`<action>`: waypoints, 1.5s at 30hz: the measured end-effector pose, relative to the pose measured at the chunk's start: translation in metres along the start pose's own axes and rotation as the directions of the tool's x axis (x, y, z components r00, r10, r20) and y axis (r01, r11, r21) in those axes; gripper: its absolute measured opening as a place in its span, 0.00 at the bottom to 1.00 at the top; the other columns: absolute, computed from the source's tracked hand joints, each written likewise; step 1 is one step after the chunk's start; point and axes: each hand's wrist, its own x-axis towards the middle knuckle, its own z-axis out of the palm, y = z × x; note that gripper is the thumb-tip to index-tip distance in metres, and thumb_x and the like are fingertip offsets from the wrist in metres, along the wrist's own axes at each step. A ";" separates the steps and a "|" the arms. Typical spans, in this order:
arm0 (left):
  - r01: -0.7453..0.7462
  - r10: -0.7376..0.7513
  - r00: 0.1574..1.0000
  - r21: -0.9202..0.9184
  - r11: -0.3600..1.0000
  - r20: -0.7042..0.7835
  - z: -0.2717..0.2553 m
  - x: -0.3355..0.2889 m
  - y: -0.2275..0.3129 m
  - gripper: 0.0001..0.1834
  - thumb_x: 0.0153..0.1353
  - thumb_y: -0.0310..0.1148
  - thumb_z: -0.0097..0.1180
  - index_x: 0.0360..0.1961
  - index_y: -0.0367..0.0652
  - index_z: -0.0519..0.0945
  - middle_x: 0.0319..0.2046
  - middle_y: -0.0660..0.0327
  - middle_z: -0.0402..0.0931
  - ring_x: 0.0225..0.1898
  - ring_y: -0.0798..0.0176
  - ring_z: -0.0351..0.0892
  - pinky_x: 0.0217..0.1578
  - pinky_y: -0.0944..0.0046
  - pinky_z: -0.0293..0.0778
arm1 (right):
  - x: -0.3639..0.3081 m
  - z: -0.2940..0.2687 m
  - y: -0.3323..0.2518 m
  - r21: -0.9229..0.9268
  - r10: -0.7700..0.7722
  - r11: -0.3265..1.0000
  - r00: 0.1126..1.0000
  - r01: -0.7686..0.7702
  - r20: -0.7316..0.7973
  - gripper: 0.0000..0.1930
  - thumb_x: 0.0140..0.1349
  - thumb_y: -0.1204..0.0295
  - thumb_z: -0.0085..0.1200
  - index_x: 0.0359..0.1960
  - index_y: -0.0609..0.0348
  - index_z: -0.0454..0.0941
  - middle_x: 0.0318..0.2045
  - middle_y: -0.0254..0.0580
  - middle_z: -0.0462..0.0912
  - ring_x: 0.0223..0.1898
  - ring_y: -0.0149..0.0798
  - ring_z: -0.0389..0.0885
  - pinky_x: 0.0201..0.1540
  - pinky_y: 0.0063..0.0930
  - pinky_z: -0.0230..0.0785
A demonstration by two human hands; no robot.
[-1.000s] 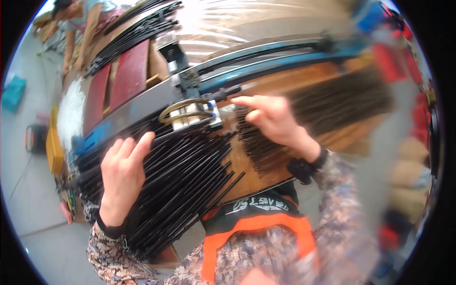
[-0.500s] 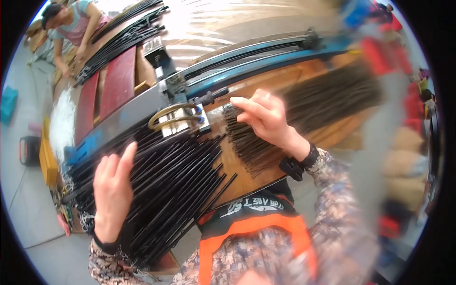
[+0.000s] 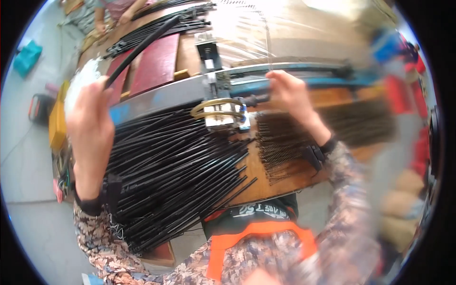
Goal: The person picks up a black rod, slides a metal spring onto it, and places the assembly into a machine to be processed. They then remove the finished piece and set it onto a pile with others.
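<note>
My left hand (image 3: 90, 130), blurred by motion, is closed around the lower end of a black tube (image 3: 142, 46). The tube slants up and away to the right, above the dark red boards. My right hand (image 3: 292, 97) pinches the end of a thin, coil-like wire (image 3: 267, 40), which rises from the fingertips and bends left at the top. Between the hands is a small clamp-like machine head (image 3: 221, 121) with looped yellowish hoses. Below my left hand lies a large pile of black tubes (image 3: 175, 175). Under my right forearm spreads a bundle of thin dark coiled wires (image 3: 285, 147).
A long blue-and-grey rail (image 3: 294, 80) crosses the wooden table (image 3: 242, 187). Beyond it are dark red boards (image 3: 154, 66) and another stack of black tubes (image 3: 190, 21). A person's arm (image 3: 130, 12) shows at the far left. A yellow box (image 3: 58, 121) stands left of the table.
My left hand has risen from over the tube pile and now holds one black tube. My right hand has moved up, with a wire now visible in its fingers. The whole view has shifted.
</note>
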 end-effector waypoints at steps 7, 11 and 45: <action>0.158 -0.159 0.987 -0.131 0.979 -0.001 -0.014 -0.036 -0.033 0.10 0.67 0.21 0.54 0.49 0.35 0.79 0.34 0.46 0.78 0.33 0.46 0.79 0.37 0.57 0.74 | 0.095 0.082 -0.039 0.260 -0.292 0.935 0.941 0.242 0.174 0.06 0.61 0.67 0.65 0.37 0.52 0.87 0.30 0.32 0.87 0.32 0.33 0.82 0.46 0.31 0.68; 0.223 -0.215 0.972 -0.089 0.971 0.089 -0.017 -0.061 -0.052 0.13 0.66 0.19 0.54 0.51 0.35 0.79 0.32 0.47 0.77 0.31 0.50 0.79 0.35 0.59 0.74 | 0.107 0.093 -0.027 0.140 -0.396 0.915 0.908 0.378 0.138 0.06 0.60 0.63 0.65 0.36 0.47 0.87 0.28 0.29 0.85 0.37 0.29 0.80 0.52 0.28 0.56; -0.038 0.105 0.989 -0.498 0.867 0.107 0.218 0.011 0.017 0.13 0.62 0.39 0.60 0.25 0.41 0.81 0.26 0.52 0.78 0.31 0.47 0.81 0.35 0.49 0.76 | 0.011 -0.129 0.194 -0.632 -0.346 0.720 0.938 0.287 0.032 0.04 0.61 0.78 0.59 0.37 0.64 0.79 0.32 0.50 0.79 0.37 0.52 0.78 0.41 0.44 0.70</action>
